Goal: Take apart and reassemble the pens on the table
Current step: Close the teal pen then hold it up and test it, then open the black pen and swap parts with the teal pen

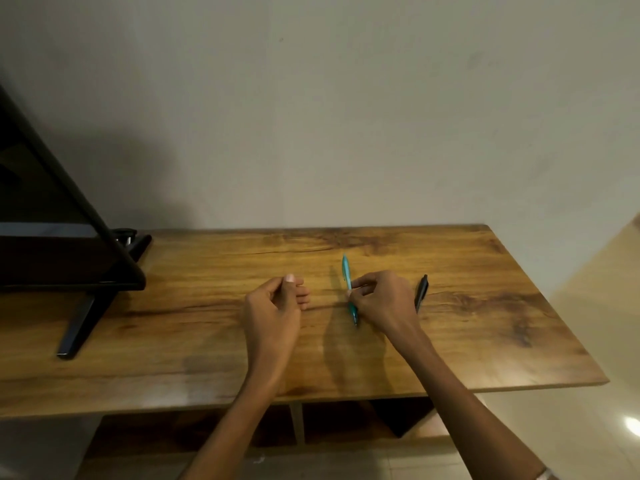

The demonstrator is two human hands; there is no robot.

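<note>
Teal pen (349, 292) runs near-to-far, mid-table toward the right edge, pinched at mid-barrel by my right hand (384, 303). Black pen (421, 293) lies parallel, just right of that hand. Left hand (273, 306) loosely curled, holding nothing, well left of the teal pen; it's the one to bring over.

Both forearms are bare from the lower edge of the frame up to the wrists, with no sleeves showing. The left hand (273, 306) and right hand (384, 299) wear no gloves or rings. At bottom right, a pale band (545, 474) circles the right arm.
</note>
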